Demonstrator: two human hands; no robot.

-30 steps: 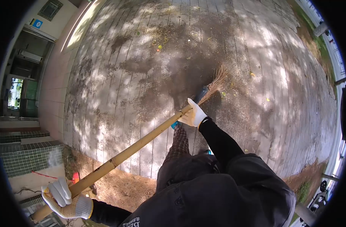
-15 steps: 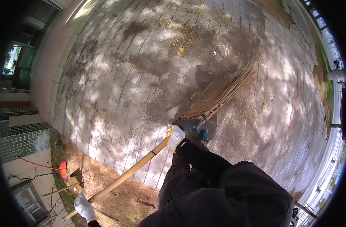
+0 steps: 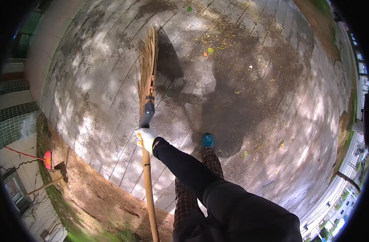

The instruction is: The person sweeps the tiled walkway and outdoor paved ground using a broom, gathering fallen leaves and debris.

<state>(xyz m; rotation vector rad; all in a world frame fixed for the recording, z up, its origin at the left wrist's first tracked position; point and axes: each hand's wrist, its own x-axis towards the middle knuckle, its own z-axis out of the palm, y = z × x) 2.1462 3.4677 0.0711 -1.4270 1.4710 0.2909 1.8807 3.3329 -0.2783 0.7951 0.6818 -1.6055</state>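
My right hand (image 3: 147, 139), in a white work glove with a yellow cuff edge, is closed round the wooden handle (image 3: 148, 185) of a long broom. Its grip sits just below the dark grey collar (image 3: 147, 115). Beyond the collar, the broom's twig bristles (image 3: 149, 60) point away from me over the pavement, bound by a pinkish tie. A dark shadow lies beside them. The handle runs down past the bottom edge of the view, so its far end is hidden. My left hand is out of view.
Small yellow leaves and litter (image 3: 221, 40) are scattered on the grooved pavement (image 3: 112, 121). A teal shoe (image 3: 208, 140) shows below me. At left, a red fan-shaped tool (image 3: 47, 159) and a wooden-handled tool (image 3: 57, 179) are by the tiled wall, next to bare soil (image 3: 87, 181).
The broom head has swung from right to left and now points away from me. My right hand moved left with it. My left hand, on the handle before, has left the view.
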